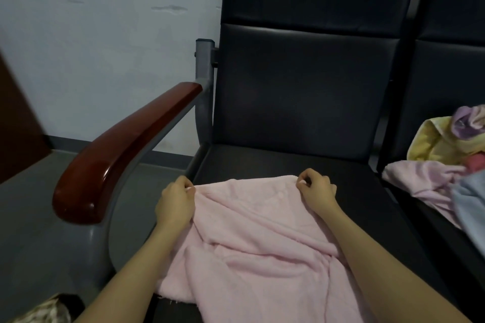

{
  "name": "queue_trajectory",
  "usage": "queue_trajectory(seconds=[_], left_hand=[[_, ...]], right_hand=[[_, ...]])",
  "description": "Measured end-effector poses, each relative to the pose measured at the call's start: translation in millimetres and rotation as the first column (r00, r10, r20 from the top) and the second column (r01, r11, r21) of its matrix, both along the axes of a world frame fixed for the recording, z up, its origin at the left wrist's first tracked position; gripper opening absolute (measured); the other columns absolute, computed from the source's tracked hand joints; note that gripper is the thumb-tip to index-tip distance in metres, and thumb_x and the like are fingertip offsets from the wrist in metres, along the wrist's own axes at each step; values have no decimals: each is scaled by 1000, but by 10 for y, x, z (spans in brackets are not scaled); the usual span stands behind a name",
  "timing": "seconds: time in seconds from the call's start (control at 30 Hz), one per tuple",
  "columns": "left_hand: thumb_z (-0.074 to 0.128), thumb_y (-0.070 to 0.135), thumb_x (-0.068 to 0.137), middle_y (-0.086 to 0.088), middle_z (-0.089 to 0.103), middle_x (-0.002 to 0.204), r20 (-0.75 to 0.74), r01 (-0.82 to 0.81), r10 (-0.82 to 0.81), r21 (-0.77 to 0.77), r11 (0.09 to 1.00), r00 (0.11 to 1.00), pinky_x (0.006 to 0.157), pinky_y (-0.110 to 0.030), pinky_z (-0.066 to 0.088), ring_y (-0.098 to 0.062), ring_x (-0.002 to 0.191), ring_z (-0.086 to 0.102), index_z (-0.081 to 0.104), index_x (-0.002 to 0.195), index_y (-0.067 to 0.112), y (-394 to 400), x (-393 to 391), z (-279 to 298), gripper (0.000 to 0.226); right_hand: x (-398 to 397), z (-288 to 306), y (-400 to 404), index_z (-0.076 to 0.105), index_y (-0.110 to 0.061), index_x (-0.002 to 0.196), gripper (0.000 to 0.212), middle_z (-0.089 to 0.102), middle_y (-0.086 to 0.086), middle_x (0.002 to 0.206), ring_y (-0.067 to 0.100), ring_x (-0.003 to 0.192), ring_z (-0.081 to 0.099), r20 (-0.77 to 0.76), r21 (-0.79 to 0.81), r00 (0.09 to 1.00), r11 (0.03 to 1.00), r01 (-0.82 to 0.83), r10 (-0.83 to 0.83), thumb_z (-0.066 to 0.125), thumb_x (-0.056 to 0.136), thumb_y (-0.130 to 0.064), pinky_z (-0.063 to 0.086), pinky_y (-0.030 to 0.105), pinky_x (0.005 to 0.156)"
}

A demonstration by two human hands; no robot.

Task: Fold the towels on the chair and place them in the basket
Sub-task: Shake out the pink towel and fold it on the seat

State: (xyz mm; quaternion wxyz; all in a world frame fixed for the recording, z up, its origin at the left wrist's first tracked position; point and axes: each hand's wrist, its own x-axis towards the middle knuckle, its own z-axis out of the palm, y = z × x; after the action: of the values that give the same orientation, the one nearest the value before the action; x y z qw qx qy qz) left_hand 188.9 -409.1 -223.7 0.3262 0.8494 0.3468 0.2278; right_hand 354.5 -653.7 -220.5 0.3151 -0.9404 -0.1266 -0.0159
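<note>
A: What are the hands holding?

B: Both pinch the far edge of the pink towel [262,238]. The left hand [175,203] has its fingers curled round the far left corner, thumb and fingertips closed on the fabric. The right hand [316,187] does the same at the far right corner, fingers bent in tight on the hem.

A: And where does that towel lie?

B: On the seat of the dark chair [307,86], spread but rumpled, with folds running across its middle. Its near end hangs over the front of the seat, between the two forearms.

A: Take me through the rest, biggest first.

B: The chair comes first: black padded back and seat, grey metal frame. A second seat [451,81] of the same kind stands just beside it on the right. Behind them is a pale wall [105,34] with a few scuffs, above a grey floor [39,244]. On the chair's left side runs a glossy reddish-brown wooden armrest [123,149] on the metal frame.

A: More towels?

B: Yes, a loose pile of towels [446,162] on the neighbouring seat: yellow, purple, pink, and something pale blue at the picture's edge. They are unfolded and heaped together, well apart from the hands.

A: Anything smaller?

B: A patterned object [44,309] in the bottom left corner; I cannot tell what it is.
</note>
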Motion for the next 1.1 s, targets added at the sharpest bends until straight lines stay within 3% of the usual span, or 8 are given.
queue_trajectory(seconds=[0.07, 0.17, 0.3, 0.43, 0.6, 0.8, 1.0, 1.1], left_hand=[[50, 14, 94, -8, 61, 94, 20, 8, -9, 45, 999, 1000, 70, -38, 48, -24, 82, 56, 60, 91, 11, -13, -25, 10, 11], [51, 16, 94, -3, 59, 93, 110, 36, -45, 84, 996, 993, 76, -41, 49, -24, 83, 56, 62, 91, 14, -92, -64, 70, 11], [55, 19, 94, 7, 55, 90, 240, 97, -120, 103, 990, 963, 83, -40, 47, -22, 85, 55, 63, 90, 22, -255, -112, 232, 10], [58, 19, 93, 5, 58, 97, 313, 192, -218, 109, 975, 925, 90, -46, 47, -23, 94, 56, 66, 93, 22, -400, -180, 490, 8], [58, 16, 93, 3, 57, 100, 371, 310, -359, 186, 932, 856, 92, -46, 46, -26, 98, 56, 66, 94, 23, -572, -264, 950, 11], [56, 9, 94, -3, 60, 109, 419, 327, -424, 285, 901, 803, 91, -28, 43, -19, 102, 56, 68, 105, 12, -734, -362, 1516, 17], [54, 5, 94, -10, 59, 121, 411, 312, -468, 393, 865, 782, 96, -25, 37, -25, 113, 54, 61, 123, 5, -821, -442, 2002, 30], [52, 6, 95, -12, 58, 117, 347, 328, -524, 487, 809, 778, 99, -34, 40, -28, 109, 54, 61, 122, 5, -827, -478, 2171, 28]], right_hand=[[-45, 0, -30, 55, -20, 89, 10, 61, 0, 96, 20, 95, 55, 12, 82, 1000, 997, -7, 7, 52, 95, -13, 30, 30, 83], [-217, 57, -110, 55, -13, 87, 10, 59, 5, 94, 19, 87, 56, 5, 382, 1000, 924, -20, 19, 52, 93, -5, 41, 24, 73], [-436, 252, -262, 57, -14, 93, 10, 59, 5, 95, 13, 80, 54, 47, 553, 999, 833, -37, 13, 54, 94, -5, 39, 19, 66], [-598, 480, -518, 60, -16, 111, 23, 61, -1, 103, 8, 90, 57, 134, 584, 991, 808, -73, -8, 56, 92, -4, 40, 14, 71], [-792, 864, -804, 60, -21, 93, 14, 62, -3, 93, 6, 85, 57, 260, 623, 959, 778, -78, -112, 57, 92, -8, 43, 20, 72], [-1032, 1409, -1135, 62, -9, 92, 12, 59, -9, 79, -3, 73, 54, 429, 653, 862, 752, -90, -269, 56, 89, 1, 39, 4, 65], [-1248, 1882, -1450, 66, -16, 105, 18, 65, -3, 96, 10, 90, 58, 462, 709, 813, 698, -100, -353, 57, 91, -8, 41, 11, 74], [-1387, 2100, -1550, 66, -15, 107, 21, 64, -5, 99, 9, 95, 59, 474, 740, 802, 658, -139, -364, 57, 91, -5, 42, 8, 76]])
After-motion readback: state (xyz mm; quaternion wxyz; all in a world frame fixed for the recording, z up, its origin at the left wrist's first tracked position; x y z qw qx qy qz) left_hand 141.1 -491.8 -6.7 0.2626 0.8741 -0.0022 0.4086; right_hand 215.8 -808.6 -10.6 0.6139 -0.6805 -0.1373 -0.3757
